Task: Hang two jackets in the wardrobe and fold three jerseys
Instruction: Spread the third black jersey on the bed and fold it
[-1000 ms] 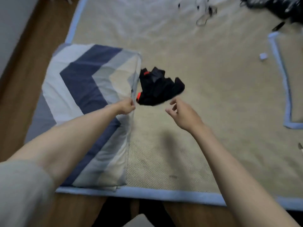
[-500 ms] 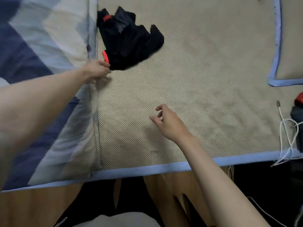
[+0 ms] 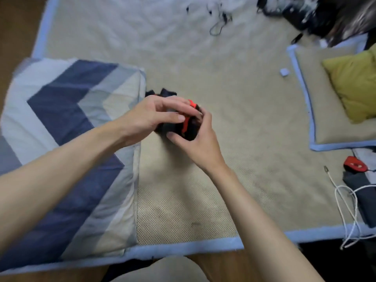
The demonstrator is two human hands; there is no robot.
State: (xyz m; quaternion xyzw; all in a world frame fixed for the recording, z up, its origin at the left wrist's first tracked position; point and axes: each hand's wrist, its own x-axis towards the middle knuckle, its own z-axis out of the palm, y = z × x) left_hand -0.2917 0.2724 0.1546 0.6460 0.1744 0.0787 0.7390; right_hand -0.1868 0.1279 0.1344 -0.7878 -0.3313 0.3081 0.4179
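A crumpled black jersey with red trim (image 3: 188, 127) lies on the beige mat (image 3: 234, 123), just right of the folded quilt. Both my hands are on it. My left hand (image 3: 150, 117) grips its top from the left, fingers curled over the cloth and thumb pressed against the red trim. My right hand (image 3: 195, 141) holds its lower right side, thumb under the bundle. Most of the jersey is hidden between my hands; a black corner (image 3: 162, 93) sticks out behind them. No jacket or wardrobe is in view.
A folded blue, grey and cream chevron quilt (image 3: 67, 143) covers the mat's left side. At the right are a yellow pillow (image 3: 354, 86) on a smaller mat, white cables (image 3: 348, 202), a red object (image 3: 355, 164) and dark cloth. Cords and dark clutter (image 3: 219, 25) lie at the far edge.
My left hand left the quilt's edge and my right hand came up from the mat; both now hold the black jersey. The view swung back up the bed.
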